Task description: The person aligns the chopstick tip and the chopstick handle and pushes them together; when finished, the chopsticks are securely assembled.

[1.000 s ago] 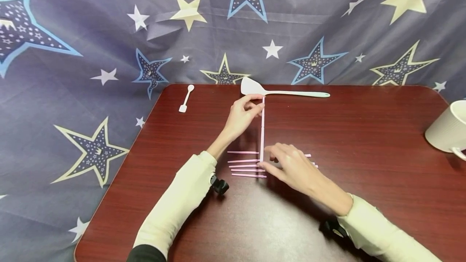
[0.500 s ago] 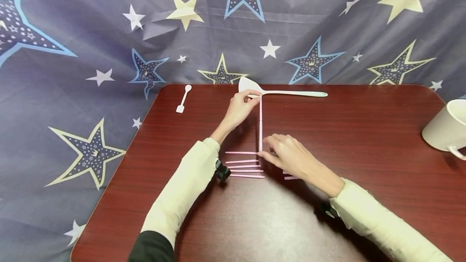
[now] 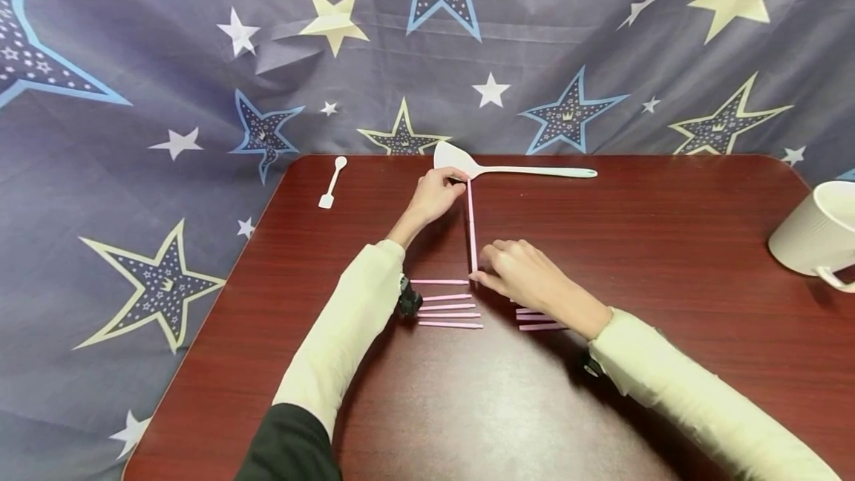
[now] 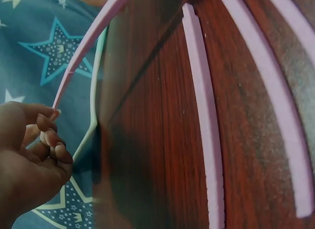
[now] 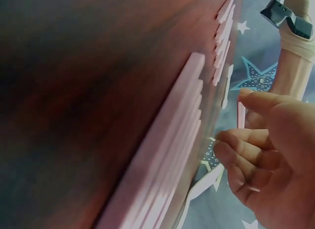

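Note:
A long pink stick (image 3: pixel 472 232) with a joint midway along it runs lengthwise between my two hands. Thumb and fingers of my left hand (image 3: pixel 436 194) pinch its far end, close by the white head of a spatula (image 3: pixel 454 159). My right hand (image 3: pixel 524 273) holds the near end, thumb at the tip and fingers curled. Several more pink sticks (image 3: pixel 449 315) lie side by side below, partly behind the left wrist's camera. Another group of pink sticks (image 3: pixel 539 327) is partly covered by my right hand; the right wrist view shows these sticks (image 5: pixel 170 145) lined up closely.
The spatula's long handle (image 3: pixel 541 171) stretches along the table's back edge. A small white spoon-like tool (image 3: pixel 332 182) lies at the back left. At the far right stands a ribbed white mug (image 3: pixel 811 232). A star-patterned cloth (image 3: pixel 401 58) hangs behind the reddish-brown table (image 3: pixel 634 243).
The long stick's near end has moved away from me with my right hand, uncovering part of the right-hand group of sticks. My left hand has shifted slightly left, still pinching the far end.

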`<state>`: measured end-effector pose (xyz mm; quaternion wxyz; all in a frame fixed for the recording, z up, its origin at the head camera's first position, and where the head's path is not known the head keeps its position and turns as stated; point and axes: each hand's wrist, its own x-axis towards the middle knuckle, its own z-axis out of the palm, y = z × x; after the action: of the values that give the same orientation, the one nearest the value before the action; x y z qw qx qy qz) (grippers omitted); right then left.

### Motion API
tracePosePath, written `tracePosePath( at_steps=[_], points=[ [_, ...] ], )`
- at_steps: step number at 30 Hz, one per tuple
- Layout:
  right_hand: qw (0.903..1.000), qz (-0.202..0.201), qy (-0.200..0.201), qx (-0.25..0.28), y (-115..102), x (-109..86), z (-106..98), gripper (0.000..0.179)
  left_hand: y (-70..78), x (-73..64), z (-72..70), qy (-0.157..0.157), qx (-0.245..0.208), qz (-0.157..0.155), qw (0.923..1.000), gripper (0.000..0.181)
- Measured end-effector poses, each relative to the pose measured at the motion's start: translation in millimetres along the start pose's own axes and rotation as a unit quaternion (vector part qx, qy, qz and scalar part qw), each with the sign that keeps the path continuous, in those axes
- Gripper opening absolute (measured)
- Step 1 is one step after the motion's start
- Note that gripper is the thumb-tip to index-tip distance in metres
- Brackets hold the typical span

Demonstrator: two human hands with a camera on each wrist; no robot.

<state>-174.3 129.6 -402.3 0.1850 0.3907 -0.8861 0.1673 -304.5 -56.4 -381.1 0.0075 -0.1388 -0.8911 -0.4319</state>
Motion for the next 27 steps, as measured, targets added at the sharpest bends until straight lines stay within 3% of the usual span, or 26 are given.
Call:
tracePosePath(
  at_steps=[13, 19, 27],
  points=[
    [0.9967, -0.027, -0.038, -0.066, 3.3, 11.2, 9.7, 0.036, -18.4, 14.7, 4.0, -0.049, 0.055, -0.013, 0.9972, 0.023],
    [0.9961, -0.012, -0.048, -0.073, 5.4, 10.5, 11.6, 0.038, -20.2, 19.6, 7.1, -0.086, 0.077, -0.007, 0.9932, 0.025],
    [0.9949, 0.018, -0.065, -0.075, 11.7, 8.2, 12.1, 0.041, -20.4, 22.6, 12.1, -0.102, 0.094, -0.018, 0.9902, 0.028]
  ],
)
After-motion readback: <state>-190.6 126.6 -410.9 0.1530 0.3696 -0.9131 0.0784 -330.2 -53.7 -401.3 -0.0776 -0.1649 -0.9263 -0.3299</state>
